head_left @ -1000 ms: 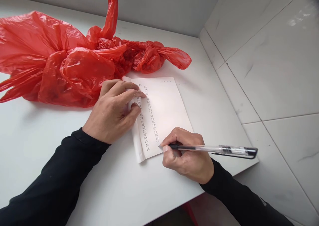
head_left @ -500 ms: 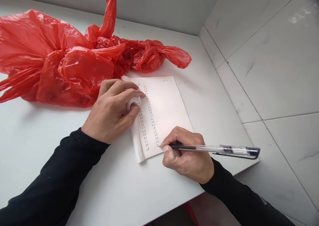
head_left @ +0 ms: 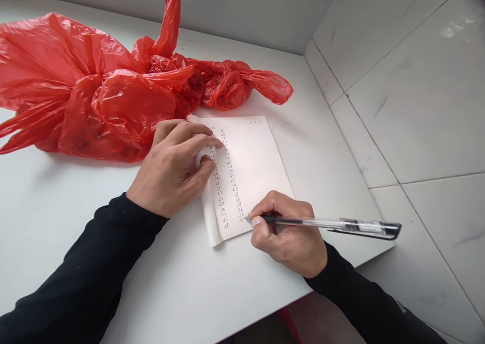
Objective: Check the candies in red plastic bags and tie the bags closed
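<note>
Clear plastic with a black grip, the slim pen (head_left: 329, 224) is pinched in my right hand (head_left: 291, 243), its tip just beside a lone "2" (head_left: 241, 220) on the white rectangular paper notepad (head_left: 261, 162) lying on the smooth white table (head_left: 170, 283). My left hand (head_left: 170, 169) rests over the notepad's left edge, thumb and fingers apart, clutching nothing. Should it lift, the notepad could skid under the tip and spoil a figure.

A flat white tabletop (head_left: 166, 283) carries a crumpled heap of knotted, translucent red plastic bags (head_left: 132, 99) and, near it, a rectangular white paper notepad (head_left: 261, 162), handwritten in two columns.
</note>
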`<action>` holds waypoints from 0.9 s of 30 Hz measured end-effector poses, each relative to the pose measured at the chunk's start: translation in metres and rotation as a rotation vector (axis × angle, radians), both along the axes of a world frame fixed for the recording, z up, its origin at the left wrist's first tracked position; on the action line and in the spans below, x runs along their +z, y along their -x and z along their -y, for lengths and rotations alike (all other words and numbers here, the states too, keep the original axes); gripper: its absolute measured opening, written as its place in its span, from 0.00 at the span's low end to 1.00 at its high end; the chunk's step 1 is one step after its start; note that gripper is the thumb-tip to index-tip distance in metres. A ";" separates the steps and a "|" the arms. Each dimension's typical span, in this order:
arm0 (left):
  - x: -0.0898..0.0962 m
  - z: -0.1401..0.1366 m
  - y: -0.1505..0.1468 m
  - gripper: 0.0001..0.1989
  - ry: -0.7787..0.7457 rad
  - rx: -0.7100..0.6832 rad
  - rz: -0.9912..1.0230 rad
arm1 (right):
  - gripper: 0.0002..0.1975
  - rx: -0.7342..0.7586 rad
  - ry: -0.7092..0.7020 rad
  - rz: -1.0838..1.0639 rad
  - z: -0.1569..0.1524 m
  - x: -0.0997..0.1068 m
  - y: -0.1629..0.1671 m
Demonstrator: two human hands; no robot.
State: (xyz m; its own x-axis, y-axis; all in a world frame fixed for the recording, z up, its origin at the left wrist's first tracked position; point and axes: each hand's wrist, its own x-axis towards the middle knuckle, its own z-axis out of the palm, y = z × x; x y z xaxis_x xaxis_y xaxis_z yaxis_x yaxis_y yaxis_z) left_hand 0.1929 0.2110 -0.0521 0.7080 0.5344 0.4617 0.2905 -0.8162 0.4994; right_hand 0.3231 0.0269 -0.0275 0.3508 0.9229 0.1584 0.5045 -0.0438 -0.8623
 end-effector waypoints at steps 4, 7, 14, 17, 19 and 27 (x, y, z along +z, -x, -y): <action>0.000 0.000 0.000 0.13 0.002 -0.002 -0.005 | 0.06 -0.001 0.008 -0.002 0.001 0.000 0.000; 0.000 0.001 0.000 0.13 0.003 0.001 -0.003 | 0.06 0.000 -0.001 0.005 -0.001 0.000 0.000; -0.001 0.000 0.001 0.13 -0.005 0.008 -0.014 | 0.06 0.010 -0.007 0.018 -0.001 0.001 0.000; 0.001 -0.001 0.001 0.13 -0.014 0.001 -0.007 | 0.05 0.014 -0.002 0.020 0.000 -0.001 0.000; 0.002 -0.001 0.000 0.14 -0.016 0.003 -0.002 | 0.05 0.021 0.000 0.024 0.000 -0.002 -0.001; 0.001 0.000 -0.001 0.16 0.036 0.054 -0.010 | 0.05 0.008 0.032 -0.011 0.002 0.000 0.001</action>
